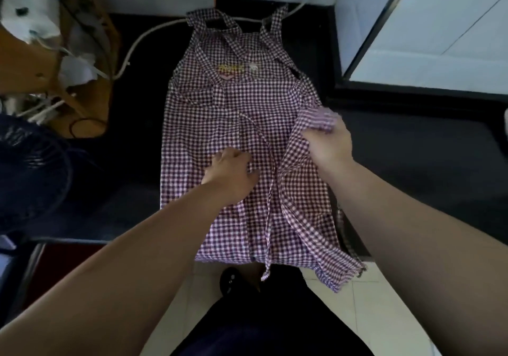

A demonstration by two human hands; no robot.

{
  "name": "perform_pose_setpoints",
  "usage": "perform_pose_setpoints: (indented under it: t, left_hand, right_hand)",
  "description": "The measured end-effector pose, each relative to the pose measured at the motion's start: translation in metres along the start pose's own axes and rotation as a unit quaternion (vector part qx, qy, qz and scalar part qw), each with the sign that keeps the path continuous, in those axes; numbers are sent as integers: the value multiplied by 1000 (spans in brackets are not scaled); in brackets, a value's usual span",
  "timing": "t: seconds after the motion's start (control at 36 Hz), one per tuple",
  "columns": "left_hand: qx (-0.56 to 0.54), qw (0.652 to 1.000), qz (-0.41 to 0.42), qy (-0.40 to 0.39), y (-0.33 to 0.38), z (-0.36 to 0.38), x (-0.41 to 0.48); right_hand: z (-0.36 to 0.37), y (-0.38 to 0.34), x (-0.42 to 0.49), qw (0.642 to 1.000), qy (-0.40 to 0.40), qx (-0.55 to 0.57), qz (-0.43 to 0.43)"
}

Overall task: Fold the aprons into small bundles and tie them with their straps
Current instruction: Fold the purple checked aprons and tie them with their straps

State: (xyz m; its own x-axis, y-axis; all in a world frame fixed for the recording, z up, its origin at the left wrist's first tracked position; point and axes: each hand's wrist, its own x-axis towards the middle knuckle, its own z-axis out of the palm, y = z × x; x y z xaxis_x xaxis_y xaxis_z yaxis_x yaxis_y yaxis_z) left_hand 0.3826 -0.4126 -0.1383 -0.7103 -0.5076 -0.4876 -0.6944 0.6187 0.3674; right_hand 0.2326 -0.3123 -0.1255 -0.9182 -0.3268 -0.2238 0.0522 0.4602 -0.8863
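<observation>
Right hand (330, 142): grips checked apron (220, 108) edge (lifted); left hand (231, 174): rests on apron, grip unclear; dark bench (137, 163) beneath.

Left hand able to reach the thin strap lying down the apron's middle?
Probably yes: the strap lies uncovered on top of the apron, close beside the left hand, with nothing between them.

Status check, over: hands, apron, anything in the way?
Left hand rests on apron middle. Right hand grips its right edge, lifted. Apron otherwise flat. Strap lies down the middle.
</observation>
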Motion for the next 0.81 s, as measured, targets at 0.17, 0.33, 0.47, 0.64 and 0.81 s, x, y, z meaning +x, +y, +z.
perform_pose_setpoints:
  t: [0.17, 0.33, 0.47, 0.64, 0.81]
  left_hand:
    - [14, 995, -83, 51, 25, -6, 27]
    - [18, 987, -156, 41, 45, -7, 55]
    - [-17, 984, -171, 52, 40, -7, 67]
    - [-508, 828, -168, 170, -6, -30, 50]
    - [-580, 807, -70, 85, -10, -50, 46]
  right_hand:
    - [7, -28, 12, 887, -99, -344, -290]
    - [16, -42, 25, 881, -302, -301, -204]
    - [32, -36, 45, 862, -314, -354, -182]
    - [46, -32, 51, 826, -392, -366, -177]
    - [66, -37, 54, 796, -481, -333, -157]
